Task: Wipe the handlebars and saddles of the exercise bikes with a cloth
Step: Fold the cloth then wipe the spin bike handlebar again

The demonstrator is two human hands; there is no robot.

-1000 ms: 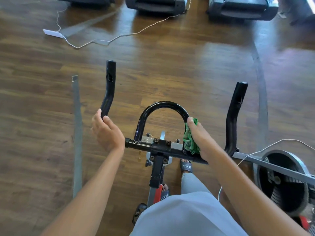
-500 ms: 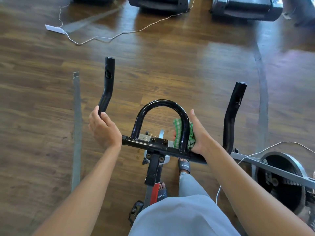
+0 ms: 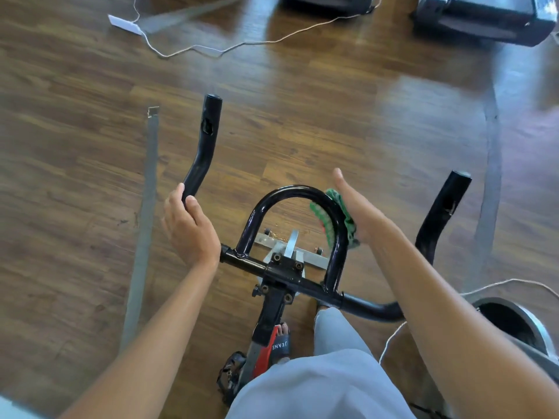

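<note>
The black handlebars of an exercise bike fill the middle of the head view: a centre loop [image 3: 290, 192], a left horn [image 3: 208, 131] and a right horn [image 3: 447, 201]. My left hand [image 3: 190, 231] grips the lower bend of the left horn, with its fingers curled round the tube. My right hand [image 3: 360, 207] holds a green cloth [image 3: 325, 219] wrapped round the upper right side of the loop. Its thumb points straight up and its fingers are hidden behind the bar. No saddle is in view.
A metal flywheel [image 3: 514, 322] of another machine sits at the right edge. A white cable [image 3: 211, 46] runs across the wooden floor toward the dark treadmill bases [image 3: 484, 16] at the top. A grey tape strip [image 3: 145, 207] lies on the floor to the left. My sandalled foot [image 3: 281, 343] stands beside the stem.
My right hand has slid the cloth up the loop's right side, from near the crossbar to near the top curve. My left hand has kept its grip on the left horn.
</note>
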